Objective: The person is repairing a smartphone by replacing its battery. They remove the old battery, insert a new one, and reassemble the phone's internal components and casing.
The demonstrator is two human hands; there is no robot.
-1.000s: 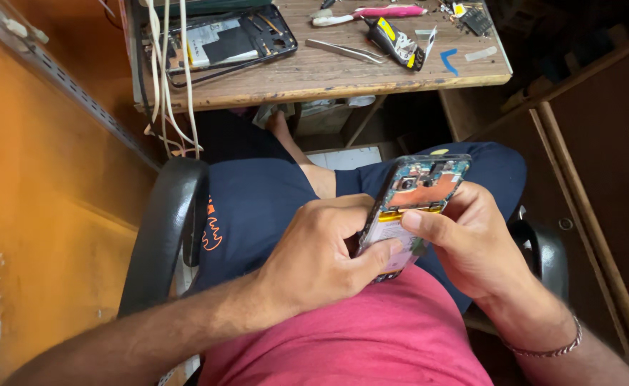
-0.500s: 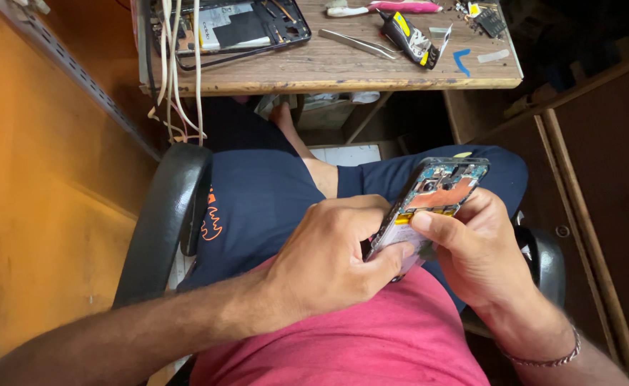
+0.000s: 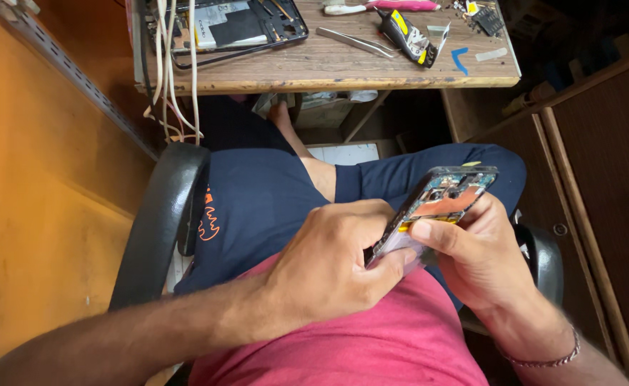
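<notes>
Right hand (image 3: pixel 479 257) clamps the opened phone (image 3: pixel 436 211) by its frame; left hand (image 3: pixel 328 268) pinches its lower edge. Light, stiff, fragile inside, I'd judge: grip the edges.

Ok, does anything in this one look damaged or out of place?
The phone in both hands has no back cover, so its circuit boards show. White cables dangle over the wooden table's front edge. Nothing looks spilled.

Opened phone (image 3: pixel 439 204) in both hands, insides orange, blue. Black screen frame (image 3: pixel 236 25) on table, top left.
</notes>
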